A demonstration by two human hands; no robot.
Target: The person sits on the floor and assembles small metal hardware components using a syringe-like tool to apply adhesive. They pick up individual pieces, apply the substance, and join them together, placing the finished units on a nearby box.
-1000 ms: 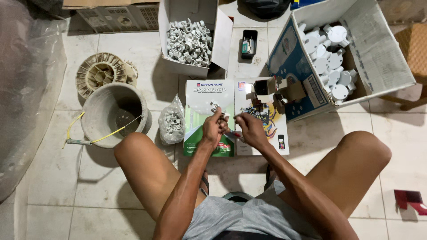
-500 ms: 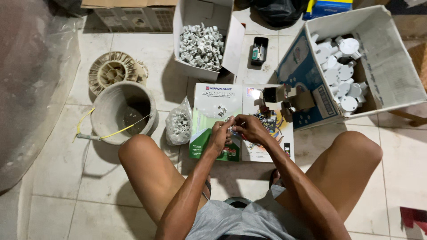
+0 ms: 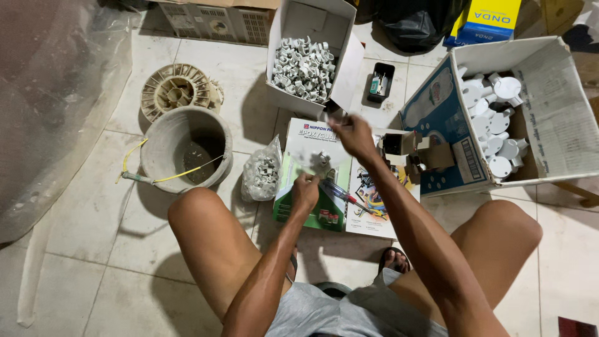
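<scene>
I sit on a tiled floor with a flat printed carton between my knees. My left hand rests over it, closed on a screwdriver with a clear and red handle. A small white fitting lies on the carton just beyond that hand. My right hand is stretched forward to the near corner of an open box of white pipe clips. Its fingers pinch something small and pale, which is blurred.
A grey bucket and a round ribbed plastic disc stand at the left, beside a clear plastic sheet. A bag of clips leans by my left knee. At the right are a large carton of white round junction boxes, small open cartons and a black tray.
My hands were together over the carton; now the right hand has reached forward to the clip box while the left stays low. The camera has come closer.
</scene>
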